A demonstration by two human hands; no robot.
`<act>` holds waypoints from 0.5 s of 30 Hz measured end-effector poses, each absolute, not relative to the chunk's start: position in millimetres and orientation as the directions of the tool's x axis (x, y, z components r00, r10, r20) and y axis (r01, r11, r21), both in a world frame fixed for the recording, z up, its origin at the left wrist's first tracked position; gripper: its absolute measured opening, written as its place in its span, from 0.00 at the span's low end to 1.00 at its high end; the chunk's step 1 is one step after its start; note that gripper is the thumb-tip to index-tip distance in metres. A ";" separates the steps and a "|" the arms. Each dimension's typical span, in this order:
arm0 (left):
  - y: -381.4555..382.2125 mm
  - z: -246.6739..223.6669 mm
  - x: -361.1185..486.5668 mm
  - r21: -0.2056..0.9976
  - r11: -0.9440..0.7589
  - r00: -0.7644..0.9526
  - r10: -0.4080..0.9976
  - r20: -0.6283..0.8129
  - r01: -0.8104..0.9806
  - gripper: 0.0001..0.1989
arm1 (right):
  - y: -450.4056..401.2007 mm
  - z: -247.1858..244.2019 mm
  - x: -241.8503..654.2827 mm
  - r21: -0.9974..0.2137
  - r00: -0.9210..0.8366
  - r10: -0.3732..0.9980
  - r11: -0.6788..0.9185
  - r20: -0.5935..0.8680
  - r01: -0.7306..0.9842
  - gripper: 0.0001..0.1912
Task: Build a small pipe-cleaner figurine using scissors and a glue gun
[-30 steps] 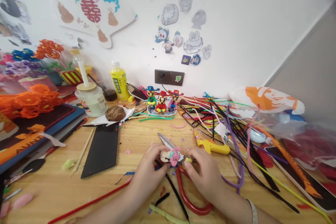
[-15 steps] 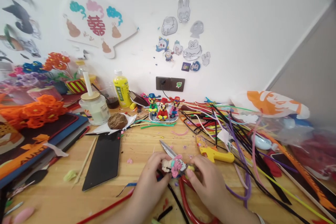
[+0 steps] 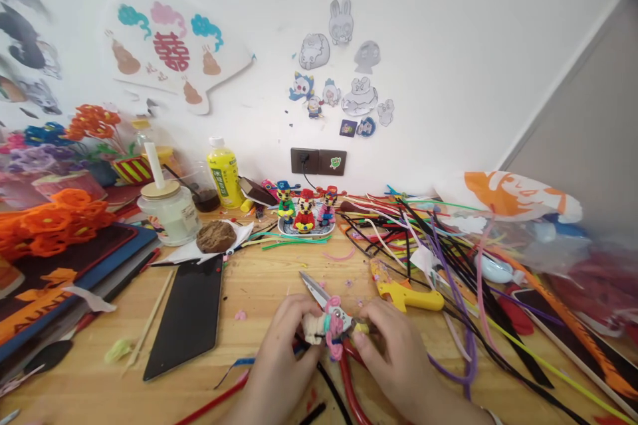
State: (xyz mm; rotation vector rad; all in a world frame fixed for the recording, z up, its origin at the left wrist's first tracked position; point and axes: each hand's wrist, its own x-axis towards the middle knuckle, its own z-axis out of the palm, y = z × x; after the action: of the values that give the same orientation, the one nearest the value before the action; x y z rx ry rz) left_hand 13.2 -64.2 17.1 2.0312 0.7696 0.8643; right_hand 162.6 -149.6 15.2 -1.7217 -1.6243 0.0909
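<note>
Between the thumb and fingers of my left hand [image 3: 283, 348] is a small pipe-cleaner figure [image 3: 333, 332] in pink, cream and turquoise, tilted on its side. My right hand [image 3: 399, 348] pinches a small yellow piece [image 3: 361, 328] close to the figure's right side; I cannot tell whether the two touch. Beneath both hands lie red-handled scissors [image 3: 351, 382], their blades pointing away to the upper left, partly hidden by the figure and my fingers. A black strip [image 3: 331, 382] runs beside the left handle.
A yellow glue gun [image 3: 411, 297] lies beyond my right hand, near tangled pipe cleaners [image 3: 443, 259]. Three finished figures [image 3: 305, 212] stand on a small tray at the back. Leftward are a black tablet [image 3: 187, 315], a candle jar [image 3: 169, 216] and a yellow bottle [image 3: 224, 172].
The figure has turned in my left hand, its pink part now facing differently. The view has shifted slightly, moving the table's left side leftward. My right hand keeps its pinch.
</note>
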 end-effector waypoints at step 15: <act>-69.1 16.7 7.9 0.657 -0.712 0.590 0.649 0.481 0.247 0.14 | -152.4 22.4 159.3 -0.455 0.165 0.917 0.019 0.363 0.891 0.09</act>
State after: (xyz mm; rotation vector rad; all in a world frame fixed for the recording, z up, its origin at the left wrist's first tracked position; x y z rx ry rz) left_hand 7.9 -69.1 16.7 2.2849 0.7101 0.9909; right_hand 159.3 -152.4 22.4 -1.8533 -1.7096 0.0571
